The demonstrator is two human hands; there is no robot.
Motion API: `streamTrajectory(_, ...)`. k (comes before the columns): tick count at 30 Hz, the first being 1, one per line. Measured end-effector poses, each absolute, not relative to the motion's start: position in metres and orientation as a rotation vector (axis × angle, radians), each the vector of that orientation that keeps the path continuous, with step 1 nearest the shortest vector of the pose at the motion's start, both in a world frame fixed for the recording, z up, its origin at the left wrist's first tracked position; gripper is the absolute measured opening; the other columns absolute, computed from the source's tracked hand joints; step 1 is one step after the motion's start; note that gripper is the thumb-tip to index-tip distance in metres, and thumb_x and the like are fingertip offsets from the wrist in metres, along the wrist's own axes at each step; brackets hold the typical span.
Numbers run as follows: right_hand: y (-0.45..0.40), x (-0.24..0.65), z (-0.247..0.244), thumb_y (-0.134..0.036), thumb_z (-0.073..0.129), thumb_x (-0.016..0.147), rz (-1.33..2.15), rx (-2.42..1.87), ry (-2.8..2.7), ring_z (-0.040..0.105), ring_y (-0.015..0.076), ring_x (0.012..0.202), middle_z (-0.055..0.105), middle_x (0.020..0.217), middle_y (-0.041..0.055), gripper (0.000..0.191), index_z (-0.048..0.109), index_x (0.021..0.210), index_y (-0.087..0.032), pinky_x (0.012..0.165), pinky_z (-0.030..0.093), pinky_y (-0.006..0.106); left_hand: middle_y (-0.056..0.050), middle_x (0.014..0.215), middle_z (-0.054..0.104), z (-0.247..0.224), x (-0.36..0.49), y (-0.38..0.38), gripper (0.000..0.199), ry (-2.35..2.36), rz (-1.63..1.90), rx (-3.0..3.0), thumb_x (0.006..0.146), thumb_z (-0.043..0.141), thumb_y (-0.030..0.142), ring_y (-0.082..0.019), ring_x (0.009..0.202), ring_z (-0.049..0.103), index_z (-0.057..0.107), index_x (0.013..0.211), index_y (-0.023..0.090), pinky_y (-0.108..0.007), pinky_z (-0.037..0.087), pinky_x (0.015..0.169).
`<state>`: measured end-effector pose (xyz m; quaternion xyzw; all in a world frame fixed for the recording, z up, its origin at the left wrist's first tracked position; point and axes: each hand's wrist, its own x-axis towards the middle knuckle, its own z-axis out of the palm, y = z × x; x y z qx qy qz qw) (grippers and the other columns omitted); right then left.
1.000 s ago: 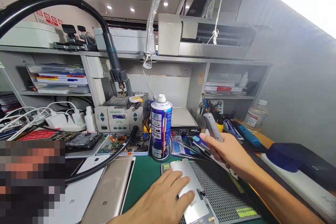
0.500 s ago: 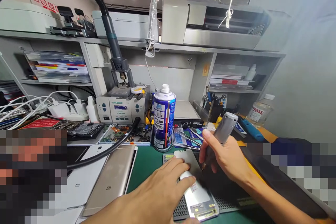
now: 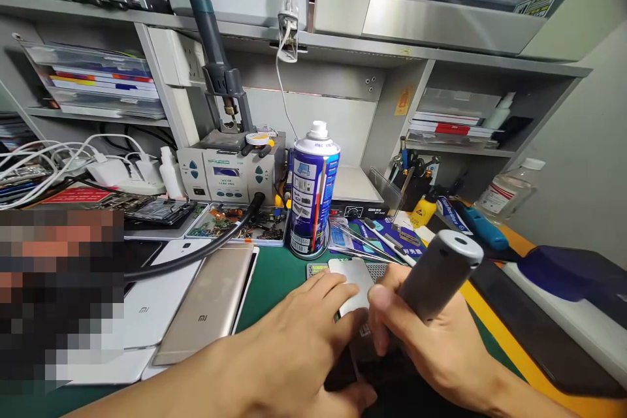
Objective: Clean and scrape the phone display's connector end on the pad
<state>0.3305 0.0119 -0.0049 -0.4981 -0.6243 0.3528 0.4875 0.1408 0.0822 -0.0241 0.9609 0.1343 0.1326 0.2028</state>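
Observation:
A phone screen panel (image 3: 353, 277), silvery side up, lies on a dark perforated mat (image 3: 378, 270). My left hand (image 3: 298, 333) holds it down, fingers bent over its left side and thumb near its lower end. In my right hand (image 3: 435, 346) is a thick grey cylindrical power tool (image 3: 438, 274), gripped like a pen and slanting down to the left. Its tip is hidden behind my fingers, close over the panel. The panel's lower part lies in shadow between my hands.
A blue spray can (image 3: 313, 196) stands just beyond the panel. At left are a gold phone back (image 3: 208, 307), a black hose (image 3: 196, 262) and a rework station (image 3: 225, 170). Tweezers (image 3: 365, 241), a yellow bottle (image 3: 425, 210) and a black phone (image 3: 533, 320) lie or stand right.
The view has tilted down. My right hand with the tool has moved nearer and toward my left hand, over the panel's lower part. My left hand still holds the panel.

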Motion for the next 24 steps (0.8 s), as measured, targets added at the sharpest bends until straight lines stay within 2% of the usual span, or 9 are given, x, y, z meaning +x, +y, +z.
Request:
streamTrajectory(3, 0.009, 0.329, -0.002, -0.065, 0.06, 0.104, 0.817, -1.21, -1.558, 0.055, 0.0145, 0.051, 0.06, 0.055, 0.0013, 0.057, 0.057, 0.067, -0.021, 0.05, 0.047, 0.025, -0.011, 0.126, 0.057, -0.024, 0.141, 0.082, 0.037, 0.368, 0.387, 2.676, 0.086, 0.08, 0.043, -0.035, 0.126, 0.051, 0.067, 0.113, 0.021, -0.056, 0.04, 0.122)
streamTrajectory(12, 0.007, 0.327, -0.001, -0.062, 0.058, 0.106, 0.758, -1.168, -1.637, 0.048, 0.0126, 0.052, 0.055, 0.056, -0.0007, 0.059, 0.053, 0.063, -0.021, 0.05, 0.04, 0.026, -0.007, 0.119, 0.055, -0.024, 0.141, 0.084, 0.037, 0.315, 0.45, 2.694, 0.086, 0.08, 0.039, -0.029, 0.116, 0.053, 0.064, 0.114, 0.023, -0.05, 0.042, 0.117)
streamTrajectory(16, 0.008, 0.327, 0.0, -0.061, 0.058, 0.106, 0.808, -1.176, -1.613, 0.047, 0.0125, 0.052, 0.054, 0.056, -0.0015, 0.058, 0.053, 0.065, -0.021, 0.05, 0.039, 0.026, -0.008, 0.119, 0.056, -0.025, 0.142, 0.084, 0.036, 0.314, 0.46, 2.7, 0.086, 0.078, 0.04, -0.03, 0.116, 0.053, 0.065, 0.115, 0.023, -0.05, 0.047, 0.111)
streamTrajectory(20, 0.01, 0.326, 0.001, -0.06, 0.058, 0.106, 0.919, -1.104, -1.59, 0.05, 0.0136, 0.054, 0.052, 0.056, -0.0013, 0.059, 0.041, 0.063, -0.023, 0.052, 0.04, 0.026, -0.008, 0.123, 0.059, -0.027, 0.143, 0.084, 0.032, 0.3, 0.494, 2.692, 0.085, 0.078, 0.037, -0.03, 0.116, 0.055, 0.064, 0.111, 0.024, -0.047, 0.051, 0.107)
streamTrajectory(24, 0.011, 0.325, 0.002, -0.058, 0.057, 0.107, 0.954, -1.079, -1.585, 0.046, 0.0122, 0.053, 0.052, 0.058, -0.0023, 0.056, 0.046, 0.065, -0.022, 0.051, 0.038, 0.026, -0.009, 0.128, 0.061, -0.035, 0.143, 0.086, 0.033, 0.288, 0.533, 2.709, 0.084, 0.077, 0.038, -0.031, 0.119, 0.057, 0.064, 0.113, 0.025, -0.048, 0.052, 0.108)
